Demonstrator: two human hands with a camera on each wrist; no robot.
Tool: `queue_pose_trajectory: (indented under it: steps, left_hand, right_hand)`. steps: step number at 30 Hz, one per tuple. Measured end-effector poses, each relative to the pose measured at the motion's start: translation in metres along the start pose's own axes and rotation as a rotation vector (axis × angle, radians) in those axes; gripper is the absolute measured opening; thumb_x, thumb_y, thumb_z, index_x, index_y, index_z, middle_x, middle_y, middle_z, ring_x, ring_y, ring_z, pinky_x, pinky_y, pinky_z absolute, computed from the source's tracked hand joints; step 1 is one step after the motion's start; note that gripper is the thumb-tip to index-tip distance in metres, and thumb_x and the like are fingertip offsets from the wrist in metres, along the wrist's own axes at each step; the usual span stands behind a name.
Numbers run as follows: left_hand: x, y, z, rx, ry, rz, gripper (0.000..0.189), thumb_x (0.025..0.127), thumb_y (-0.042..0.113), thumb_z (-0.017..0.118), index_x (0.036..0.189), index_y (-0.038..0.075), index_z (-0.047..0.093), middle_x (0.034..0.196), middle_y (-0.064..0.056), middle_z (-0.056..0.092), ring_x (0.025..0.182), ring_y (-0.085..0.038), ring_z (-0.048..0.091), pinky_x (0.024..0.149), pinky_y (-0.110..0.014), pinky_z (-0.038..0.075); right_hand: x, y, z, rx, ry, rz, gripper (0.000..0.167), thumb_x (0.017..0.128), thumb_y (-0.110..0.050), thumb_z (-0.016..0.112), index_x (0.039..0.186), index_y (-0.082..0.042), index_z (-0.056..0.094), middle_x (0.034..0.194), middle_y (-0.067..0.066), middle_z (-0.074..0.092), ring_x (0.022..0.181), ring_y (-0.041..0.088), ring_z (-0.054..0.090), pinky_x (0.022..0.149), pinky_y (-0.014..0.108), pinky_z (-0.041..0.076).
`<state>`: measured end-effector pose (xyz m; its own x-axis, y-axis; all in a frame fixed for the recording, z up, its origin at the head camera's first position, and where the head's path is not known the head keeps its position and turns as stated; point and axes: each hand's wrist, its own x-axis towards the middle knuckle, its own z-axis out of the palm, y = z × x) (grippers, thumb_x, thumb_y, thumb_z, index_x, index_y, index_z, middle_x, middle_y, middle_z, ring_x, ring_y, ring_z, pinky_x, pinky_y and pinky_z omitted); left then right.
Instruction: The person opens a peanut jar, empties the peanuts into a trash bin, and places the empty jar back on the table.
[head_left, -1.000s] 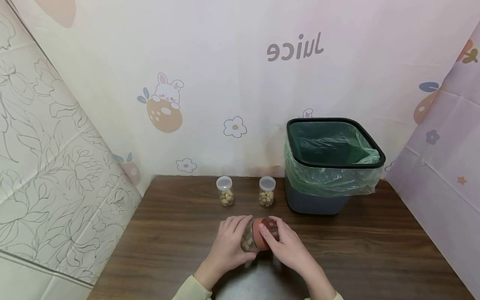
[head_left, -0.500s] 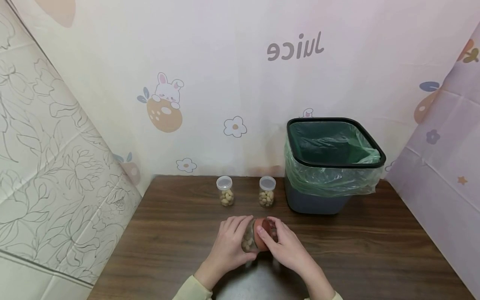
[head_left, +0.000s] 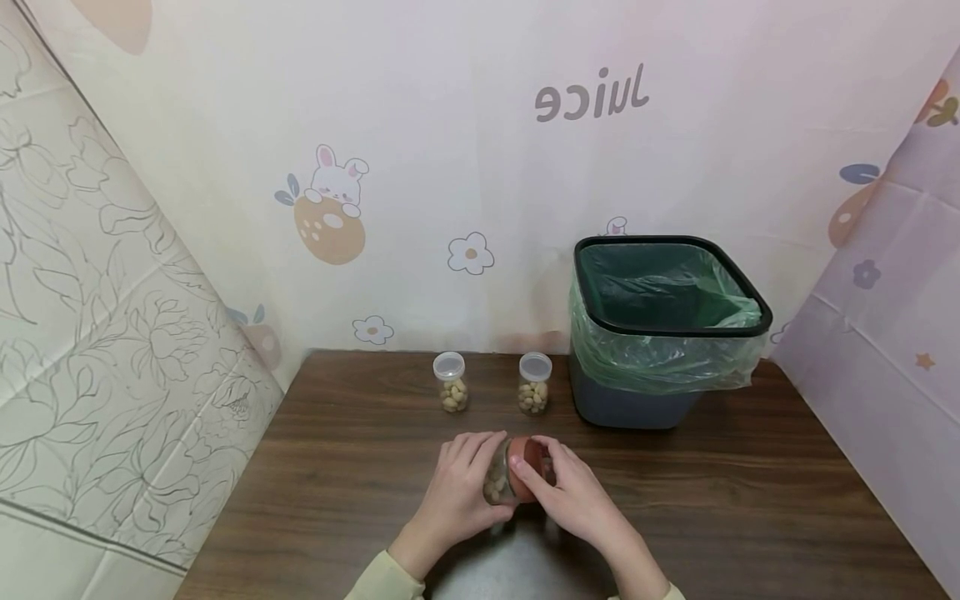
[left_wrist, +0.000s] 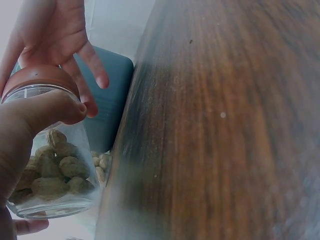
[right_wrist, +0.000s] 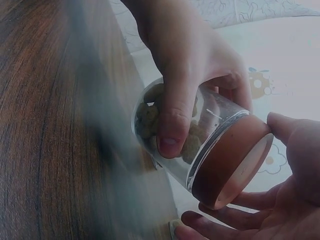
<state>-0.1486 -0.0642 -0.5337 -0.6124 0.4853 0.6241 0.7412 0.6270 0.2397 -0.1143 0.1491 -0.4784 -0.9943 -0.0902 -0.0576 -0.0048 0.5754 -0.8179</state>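
Landmark: the lined bin (head_left: 633, 408); all places are given from it.

Left hand (head_left: 459, 487): left of the bin and nearer the person; thumb and fingers wrapped round the glass body.
Nut jar (head_left: 494, 485): left of the bin, nearer the person; tilted far over, lid end toward the bin's side, unshelled nuts at its base end. Contact with the table cannot be told.
Red-brown lid (right_wrist: 227, 160): seated on the jar; whether loosened, cannot be told.
Right hand (head_left: 573, 492): directly nearer than the bin's left part; thumb and fingertips pinch the lid's rim.
Handling, judged: body firm in the left, turning left to the right; pressure even around the rim; base kept lower than the lid against spilling.

Edges and room:
Table (head_left: 352, 492): left edge well left of the bin; open wood between that edge and the left hand, the widest room.
First small jar (head_left: 452, 390): upright, left of the bin, toward the back edge.
Second small jar (head_left: 534, 390): upright, just left of the bin; with the bin, it limits forward reach.
Right of the bin: a narrower strip to the right edge, widening toward the person. Near edge: out of view.
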Motion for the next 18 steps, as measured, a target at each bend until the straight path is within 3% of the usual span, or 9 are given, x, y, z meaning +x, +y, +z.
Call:
queue_pose_trajectory:
  steps: [11, 18]
  left_hand:
    - [0.0006, -0.0017, 0.0007, 0.001, 0.005, -0.001, 0.102, 0.059, 0.043, 0.108, 0.144, 0.007, 0.065, 0.135, -0.003, 0.068, 0.118, -0.022, 0.062, 0.087, -0.043, 0.052]
    - [0.0008, -0.0027, 0.0004, 0.001, 0.006, -0.004, 0.104, 0.057, 0.043, 0.108, 0.144, 0.007, 0.065, 0.135, -0.004, 0.068, 0.118, -0.023, 0.062, 0.086, -0.043, 0.052]
  right_hand:
    - [0.0012, 0.0012, -0.0056, -0.019, -0.021, -0.001, 0.067, 0.101, -0.057, 0.074, 0.153, -0.017, 0.061, 0.137, 0.010, 0.067, 0.115, 0.025, 0.069, 0.093, 0.055, 0.059]
    - [0.0019, 0.0055, -0.0100, 0.005, -0.045, -0.051, 0.067, 0.097, -0.052, 0.081, 0.155, -0.024, 0.061, 0.134, 0.006, 0.068, 0.114, 0.024, 0.070, 0.093, 0.054, 0.060]
